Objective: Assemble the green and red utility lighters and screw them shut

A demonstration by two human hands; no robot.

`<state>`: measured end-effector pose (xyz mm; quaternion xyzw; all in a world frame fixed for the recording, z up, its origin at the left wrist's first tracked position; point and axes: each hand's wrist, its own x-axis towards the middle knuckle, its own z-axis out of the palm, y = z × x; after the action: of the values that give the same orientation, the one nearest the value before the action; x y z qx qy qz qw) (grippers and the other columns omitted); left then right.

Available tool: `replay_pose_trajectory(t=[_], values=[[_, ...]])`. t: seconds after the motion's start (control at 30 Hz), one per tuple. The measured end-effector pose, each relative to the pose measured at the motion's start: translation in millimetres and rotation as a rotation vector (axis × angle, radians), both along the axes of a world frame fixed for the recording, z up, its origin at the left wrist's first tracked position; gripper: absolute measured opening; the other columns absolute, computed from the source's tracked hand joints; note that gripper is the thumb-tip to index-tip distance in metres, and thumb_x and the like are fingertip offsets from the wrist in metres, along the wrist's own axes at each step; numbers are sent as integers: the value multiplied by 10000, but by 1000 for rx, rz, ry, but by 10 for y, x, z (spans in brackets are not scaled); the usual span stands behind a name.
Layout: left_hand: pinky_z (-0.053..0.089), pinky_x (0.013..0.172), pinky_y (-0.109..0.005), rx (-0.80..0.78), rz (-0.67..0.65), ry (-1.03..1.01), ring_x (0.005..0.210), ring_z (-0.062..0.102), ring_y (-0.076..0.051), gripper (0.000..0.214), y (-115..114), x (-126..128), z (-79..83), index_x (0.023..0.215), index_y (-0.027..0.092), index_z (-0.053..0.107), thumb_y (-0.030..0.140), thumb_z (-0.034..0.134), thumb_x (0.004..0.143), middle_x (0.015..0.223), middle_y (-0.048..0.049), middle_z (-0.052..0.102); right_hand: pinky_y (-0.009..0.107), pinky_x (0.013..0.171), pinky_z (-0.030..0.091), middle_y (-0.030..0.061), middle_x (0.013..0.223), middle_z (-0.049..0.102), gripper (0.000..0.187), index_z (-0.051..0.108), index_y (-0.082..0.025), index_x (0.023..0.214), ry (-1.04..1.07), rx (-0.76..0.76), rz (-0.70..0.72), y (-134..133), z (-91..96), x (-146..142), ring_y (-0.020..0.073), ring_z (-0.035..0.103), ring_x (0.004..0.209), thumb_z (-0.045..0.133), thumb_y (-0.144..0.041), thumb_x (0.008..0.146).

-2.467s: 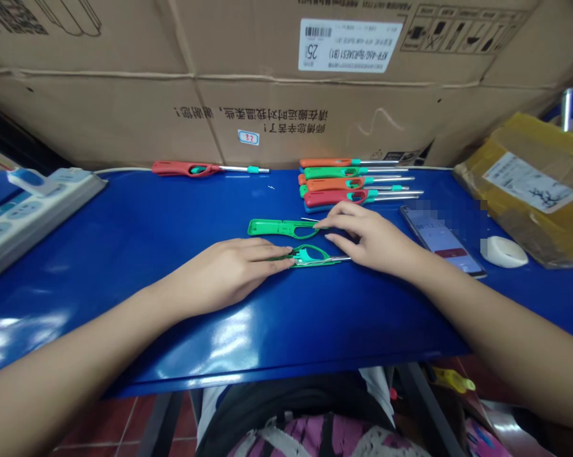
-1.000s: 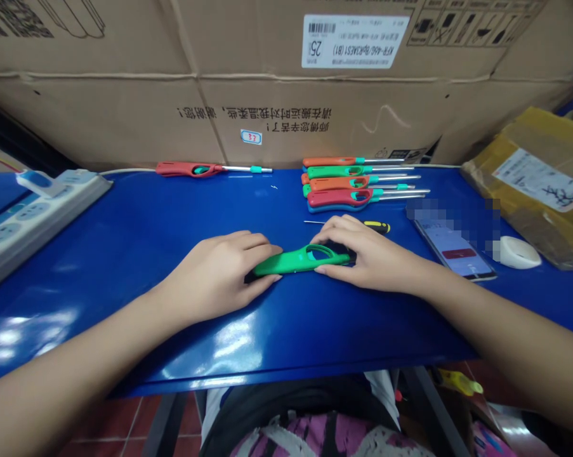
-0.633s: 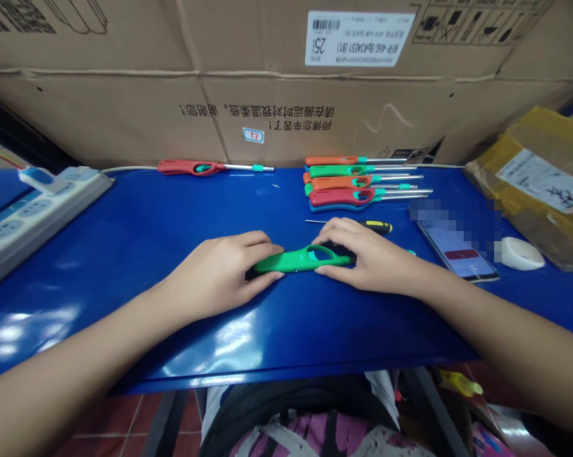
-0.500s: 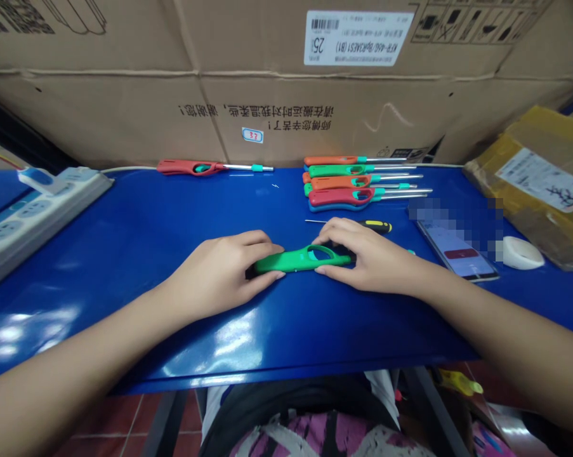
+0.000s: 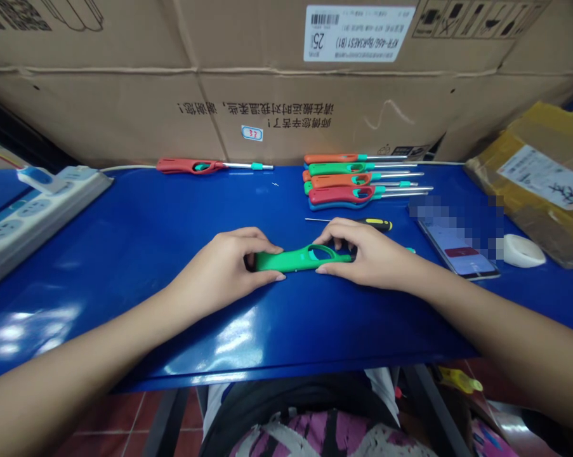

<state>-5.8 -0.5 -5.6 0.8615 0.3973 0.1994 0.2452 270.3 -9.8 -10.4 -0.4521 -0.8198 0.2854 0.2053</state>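
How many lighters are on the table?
6 for sure: a green lighter between left hand and right hand, a red lighter alone at back left, four at back right: far orange, green, near orange, red. A blue edge under them may be a seventh.

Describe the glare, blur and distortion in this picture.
Head view: glare patches on the blue table near its front edge; a pixelated block masks part of the phone; the green lighter held by the left hand and right hand is sharp; corners look wide-angle stretched.
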Motion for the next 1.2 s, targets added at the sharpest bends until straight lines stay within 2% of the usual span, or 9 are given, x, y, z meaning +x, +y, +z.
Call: replay_pose_trajectory(t=[0.2, 0.47, 0.77, 0.83, 0.93, 1.03, 1.2], values=[[503, 624, -272, -49, 21, -35, 744, 651, -160, 322, 24, -8, -18, 1036, 244, 796, 441, 837, 786, 984, -30, 734, 315, 752, 457, 30, 939, 617, 286, 696, -194, 1023, 26, 31, 0, 10, -24, -28, 181, 565, 844, 819, -306, 790], [491, 617, -248, -98, 55, -29, 722, 636, -133, 311, -6, 0, -3, 1047, 249, 789, 421, 827, 791, 996, -14, 719, 328, 786, 446, 25, 955, 620, 278, 682, -180, 1014, 21, 6, -7, -8, -29, -39, 178, 548, 867, 812, -283, 792], [506, 668, -266, -51, 28, -25, 750, 642, -141, 309, -15, 21, -22, 1057, 236, 789, 397, 836, 797, 999, -19, 701, 319, 778, 485, 28, 961, 625, 283, 690, -184, 1000, 18, 27, 1, -13, -19, -22, 171, 567, 847, 834, -275, 774], [515, 687, -272, 11, 16, 24, 780, 660, -152, 302, -34, 30, -19, 1087, 234, 779, 396, 805, 834, 1016, -25, 698, 328, 794, 500, 41, 993, 630, 273, 689, -183, 1021, -4, 61, 5, -26, -22, -25, 178, 583, 866, 815, -275, 797], [521, 691, -298, 218, -34, 205, 851, 692, -198, 294, -83, 35, -6, 1165, 203, 739, 370, 684, 929, 1055, -51, 691, 361, 858, 520, 74, 1069, 635, 239, 677, -168, 1073, -61, 149, 53, -39, -31, -27, 206, 613, 944, 739, -273, 868], [515, 653, -317, 393, -72, 372, 884, 706, -245, 319, -104, 27, 4, 1216, 166, 691, 327, 610, 953, 1067, -75, 691, 378, 887, 532, 89, 1090, 648, 244, 679, -162, 1104, -80, 218, 104, -28, -43, -21, 220, 636, 972, 690, -314, 914], [525, 686, -311, 440, -106, 398, 917, 707, -227, 303, -62, 17, -6, 1250, 196, 647, 342, 494, 1033, 1074, -55, 686, 368, 903, 531, 72, 1068, 694, 190, 689, -182, 1097, -66, 318, 166, -5, -35, -15, 206, 657, 995, 602, -311, 988]])
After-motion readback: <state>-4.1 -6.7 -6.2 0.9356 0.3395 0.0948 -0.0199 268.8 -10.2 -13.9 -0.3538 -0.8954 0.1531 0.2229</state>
